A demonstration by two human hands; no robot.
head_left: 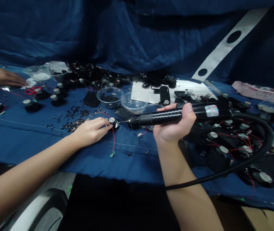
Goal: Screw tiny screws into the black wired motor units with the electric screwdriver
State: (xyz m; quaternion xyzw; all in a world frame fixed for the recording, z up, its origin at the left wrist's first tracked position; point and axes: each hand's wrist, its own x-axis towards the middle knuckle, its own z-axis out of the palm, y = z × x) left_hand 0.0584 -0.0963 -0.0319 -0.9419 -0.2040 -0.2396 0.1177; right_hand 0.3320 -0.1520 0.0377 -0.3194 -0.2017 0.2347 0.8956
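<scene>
At the far left, another person's hand [3, 77] lies flat at the edge of the blue cloth [132, 157], near a crumpled clear plastic bag [39, 72]. Well to the right of that hand stands a loose row of black units with round grey tops [32, 106], with red wires trailing among them. Just left of the person's own left hand [91, 131], loose black screws [75, 123] lie scattered on the cloth. That hand is narrowly closed, its fingers pinching a small round black part with a silver top [113, 123], from which a red wire runs down to a tiny green circuit board [113, 154]. Beyond the left hand sit two clear plastic bowls, one holding black screws [109, 96] and the other nearly bare [134, 101]. The right hand [173, 123] is wrapped firmly around a carbon-fibre electric screwdriver [175, 116], its thin bit reaching left to just beside the round part; whether they touch is too small to tell. To the right of that hand, a thick black cable [252, 154] curves over a heap of black housings with red wires [223, 150]
</scene>
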